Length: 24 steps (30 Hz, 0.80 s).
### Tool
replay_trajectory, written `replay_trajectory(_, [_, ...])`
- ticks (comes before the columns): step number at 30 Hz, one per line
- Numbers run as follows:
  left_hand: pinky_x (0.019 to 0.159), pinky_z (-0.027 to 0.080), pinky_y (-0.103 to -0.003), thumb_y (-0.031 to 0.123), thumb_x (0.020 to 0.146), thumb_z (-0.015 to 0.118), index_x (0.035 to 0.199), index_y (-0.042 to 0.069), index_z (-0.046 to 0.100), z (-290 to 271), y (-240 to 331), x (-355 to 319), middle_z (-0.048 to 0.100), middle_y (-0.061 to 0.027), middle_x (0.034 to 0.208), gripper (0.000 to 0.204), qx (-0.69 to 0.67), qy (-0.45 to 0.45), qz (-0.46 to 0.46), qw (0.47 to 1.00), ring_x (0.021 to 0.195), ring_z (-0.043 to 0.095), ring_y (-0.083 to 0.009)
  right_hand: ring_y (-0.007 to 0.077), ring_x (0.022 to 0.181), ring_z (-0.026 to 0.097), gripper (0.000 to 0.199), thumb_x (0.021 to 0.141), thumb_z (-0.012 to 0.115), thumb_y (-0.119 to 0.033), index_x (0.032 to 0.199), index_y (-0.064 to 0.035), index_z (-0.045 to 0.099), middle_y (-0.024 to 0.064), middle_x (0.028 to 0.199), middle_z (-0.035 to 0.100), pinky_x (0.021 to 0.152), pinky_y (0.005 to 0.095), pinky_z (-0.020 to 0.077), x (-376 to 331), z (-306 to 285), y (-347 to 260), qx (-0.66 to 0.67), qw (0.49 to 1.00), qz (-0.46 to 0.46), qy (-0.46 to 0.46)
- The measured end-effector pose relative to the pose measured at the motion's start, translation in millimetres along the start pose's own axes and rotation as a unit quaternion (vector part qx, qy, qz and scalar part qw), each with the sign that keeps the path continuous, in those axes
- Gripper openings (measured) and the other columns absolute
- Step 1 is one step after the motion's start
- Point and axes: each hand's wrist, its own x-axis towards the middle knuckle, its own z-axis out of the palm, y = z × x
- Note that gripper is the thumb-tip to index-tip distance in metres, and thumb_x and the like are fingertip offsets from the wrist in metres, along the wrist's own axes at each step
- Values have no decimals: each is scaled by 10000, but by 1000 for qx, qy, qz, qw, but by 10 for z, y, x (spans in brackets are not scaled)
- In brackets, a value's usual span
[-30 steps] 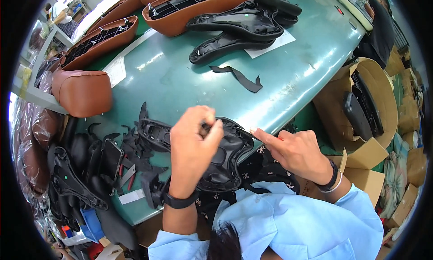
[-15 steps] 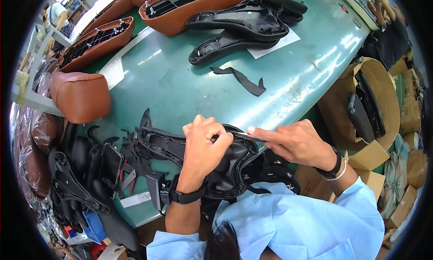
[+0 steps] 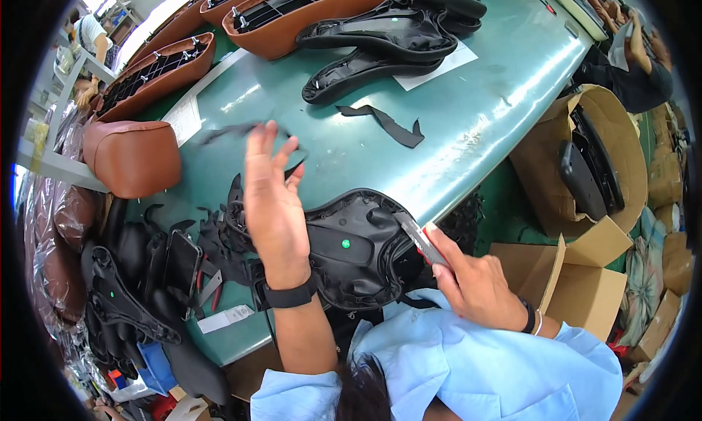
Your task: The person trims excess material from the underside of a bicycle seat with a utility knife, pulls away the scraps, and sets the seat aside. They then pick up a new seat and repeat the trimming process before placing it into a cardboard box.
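Note:
A black padded, saddle-shaped piece [image 3: 336, 264] with a wrinkled covering and a round green sticker lies at the table's near edge. My right hand [image 3: 475, 286] is closed around a utility knife [image 3: 424, 240], its blade pointing up and left over the piece's right end. Raised above the piece's left part, my left hand [image 3: 274, 194] is open with fingers apart. A thin black strip [image 3: 227, 132] shows blurred in the air by its fingertips; whether they still touch is unclear. Black scraps [image 3: 216, 245] lie left of the piece.
A brown padded block [image 3: 131, 158] and brown padded shells [image 3: 270, 33] stand at the far left. Similar black pieces [image 3: 380, 48] lie at the back, near a loose black strip [image 3: 384, 123]. A phone [image 3: 183, 256] lies left; cardboard boxes [image 3: 585, 275] stand right. Other people work farther off.
My left hand has left the piece, rising up and left with its fingers opened, and a strip has come off. My right hand has drawn the knife down and slightly right.

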Motion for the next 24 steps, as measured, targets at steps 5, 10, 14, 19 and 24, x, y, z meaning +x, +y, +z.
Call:
replay_trajectory(5, [947,363,-437,407,742,771,1282,20,553,-63,408,-45,615,-182,1196,699,691,-331,4,642,1120,553,-313,342,560,604,533,877,573,-104,1399,-110,468,140,718,658,498,425,438,95,-186,64,-52,998,7,-31])
replay_trajectory(10, [912,448,-411,328,743,786,1208,-38,575,-243,485,-133,644,-187,1101,628,559,-323,-235,726,1010,617,-266,328,623,612,550,883,593,-66,1413,-135,464,118,874,685,561,388,489,237,-66,380,114,981,-120,106])
replay_trajectory(14, [955,450,-304,154,858,718,1249,-24,558,-348,630,-533,627,-52,1160,459,372,-163,-292,866,1053,577,-145,302,698,628,540,873,602,-18,1394,-99,484,124,1083,669,624,355,517,183,-233,451,184,974,-111,70])
replay_trajectory(19, [887,491,-297,166,864,693,1229,-31,556,-464,560,-827,639,-81,1103,436,388,-44,-251,886,968,606,-154,241,570,576,513,871,613,-35,1370,-99,516,99,759,638,525,316,464,263,-163,546,65,989,-133,-10])
replay_trajectory(24, [869,485,-307,192,844,711,1199,-39,569,-530,533,-822,646,-98,1097,447,400,-61,-224,887,963,601,-165,257,476,507,583,880,616,-98,1426,-221,453,85,599,502,449,378,399,557,-161,477,-27,983,-176,-52])
